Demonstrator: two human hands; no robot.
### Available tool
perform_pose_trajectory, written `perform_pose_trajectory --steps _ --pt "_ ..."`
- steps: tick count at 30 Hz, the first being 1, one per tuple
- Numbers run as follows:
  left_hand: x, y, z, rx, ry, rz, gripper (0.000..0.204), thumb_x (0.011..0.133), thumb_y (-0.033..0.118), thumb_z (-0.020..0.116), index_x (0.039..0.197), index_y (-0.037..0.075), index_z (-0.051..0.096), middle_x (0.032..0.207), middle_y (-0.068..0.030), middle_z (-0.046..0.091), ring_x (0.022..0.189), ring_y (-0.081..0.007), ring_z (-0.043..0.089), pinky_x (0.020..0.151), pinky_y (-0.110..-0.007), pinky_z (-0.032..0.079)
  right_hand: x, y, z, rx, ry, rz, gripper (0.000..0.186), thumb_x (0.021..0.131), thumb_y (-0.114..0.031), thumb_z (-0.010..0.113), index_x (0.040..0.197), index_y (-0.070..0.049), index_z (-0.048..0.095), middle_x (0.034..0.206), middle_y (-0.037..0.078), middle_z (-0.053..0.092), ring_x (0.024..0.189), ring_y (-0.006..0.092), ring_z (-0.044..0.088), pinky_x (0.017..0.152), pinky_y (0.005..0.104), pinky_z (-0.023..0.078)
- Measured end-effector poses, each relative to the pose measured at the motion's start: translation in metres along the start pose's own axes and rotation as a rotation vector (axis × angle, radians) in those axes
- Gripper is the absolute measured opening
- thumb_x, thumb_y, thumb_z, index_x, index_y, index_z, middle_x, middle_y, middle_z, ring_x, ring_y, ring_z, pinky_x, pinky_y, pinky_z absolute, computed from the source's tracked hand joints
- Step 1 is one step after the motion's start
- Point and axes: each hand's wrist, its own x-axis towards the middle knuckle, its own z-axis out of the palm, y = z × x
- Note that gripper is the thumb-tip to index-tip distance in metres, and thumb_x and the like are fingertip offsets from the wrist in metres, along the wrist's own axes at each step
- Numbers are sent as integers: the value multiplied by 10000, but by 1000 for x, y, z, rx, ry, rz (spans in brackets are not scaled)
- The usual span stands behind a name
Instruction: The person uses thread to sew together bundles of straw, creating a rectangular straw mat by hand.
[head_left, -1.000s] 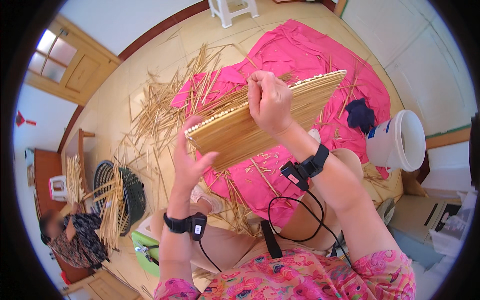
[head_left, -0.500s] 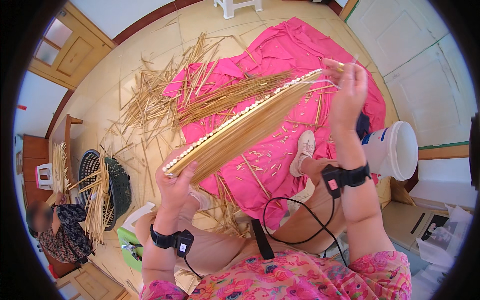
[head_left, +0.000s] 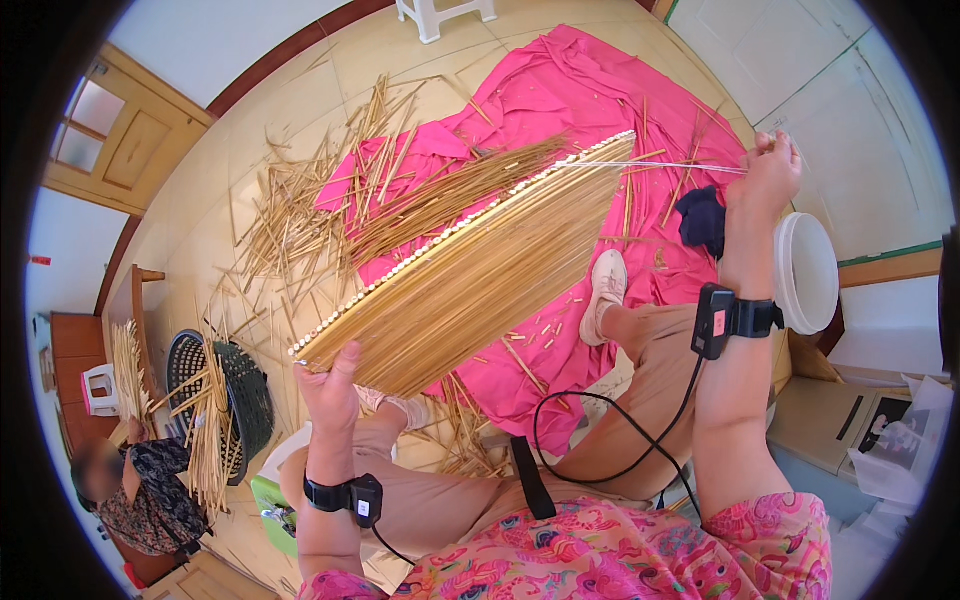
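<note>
A flat panel of straw stalks (head_left: 490,270), lined up side by side with pale cut ends along its upper edge, hangs tilted before me. My left hand (head_left: 332,388) grips its lower left corner, thumb on the front face. At the panel's upper right corner a thin white string (head_left: 690,166) runs out taut. My right hand (head_left: 768,170), closed like a fist, holds the string's far end, apart from the panel. The fingers of the left hand behind the panel are hidden.
Loose stalks (head_left: 290,215) are scattered on the floor and a pink cloth (head_left: 540,85). A dark basket (head_left: 250,400) with stalks stands left, beside a person (head_left: 140,490) holding a bundle. A white bucket (head_left: 806,275) and a dark cloth (head_left: 702,222) lie right.
My right hand has moved right, away from the panel's corner, drawing the string out straight. The panel has turned its broad face more toward me, and my left hand has shifted slightly left and down.
</note>
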Motion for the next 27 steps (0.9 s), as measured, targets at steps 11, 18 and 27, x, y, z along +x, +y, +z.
perform_pose_trajectory --steps 11,18,27 --pt "8 -6 -6 -63 43 16 338 843 13 680 1169 -5 593 1098 -85 651 971 -153 609 881 -293 455 140 41 -123 -158 382 -426 189 915 -120 462 971 36 554 860 130 612 731 210 589 619 324 463" --pt "7 -9 -23 -105 80 -53 350 838 -3 677 1175 -7 584 1112 -91 644 993 -163 606 914 -306 447 90 12 -86 -216 455 -294 206 912 -112 452 967 60 552 811 130 620 695 206 586 667 312 465" --pt "1 -6 -28 -63 4 33 353 818 -36 668 1160 -12 585 1096 -106 645 988 -172 608 908 -312 452 20 68 -25 -150 -286 440 116 911 -109 471 926 -30 555 874 153 708 546 115 570 429 221 402"
